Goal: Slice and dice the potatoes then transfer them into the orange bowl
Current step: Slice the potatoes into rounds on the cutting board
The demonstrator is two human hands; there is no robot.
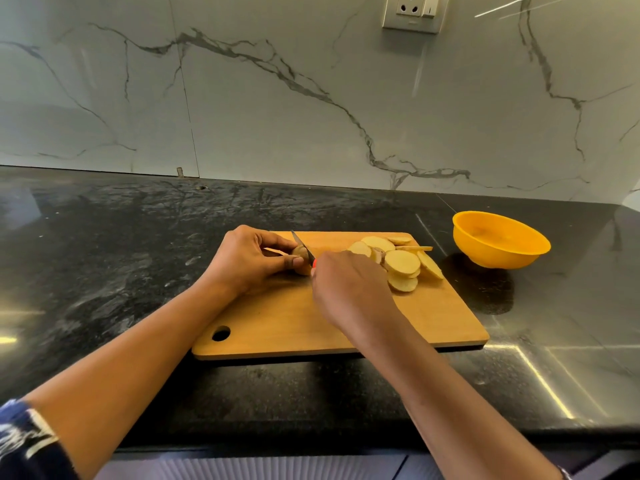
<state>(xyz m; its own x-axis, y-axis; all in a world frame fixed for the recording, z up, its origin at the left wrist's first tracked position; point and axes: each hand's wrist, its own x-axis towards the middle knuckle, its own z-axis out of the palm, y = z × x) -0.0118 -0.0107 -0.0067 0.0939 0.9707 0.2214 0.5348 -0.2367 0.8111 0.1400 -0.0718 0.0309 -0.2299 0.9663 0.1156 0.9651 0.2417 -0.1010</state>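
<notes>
A wooden cutting board (pixel 294 320) lies on the black counter. My left hand (pixel 247 259) pinches a small brown potato end piece (pixel 300 252) on the board's far left part. My right hand (pixel 349 289) grips a knife (pixel 303 244) whose blade rests against that piece; the handle is mostly hidden in my fist. A pile of round pale-yellow potato slices (pixel 401 263) lies on the board's far right part. The orange bowl (pixel 498 240) stands on the counter to the right of the board and looks empty.
The dark stone counter (pixel 104 254) stretches to the left and behind the board. A marble-patterned wall (pixel 311 98) rises behind it, with a socket (pixel 414 12) up high. The counter's front edge runs just below the board.
</notes>
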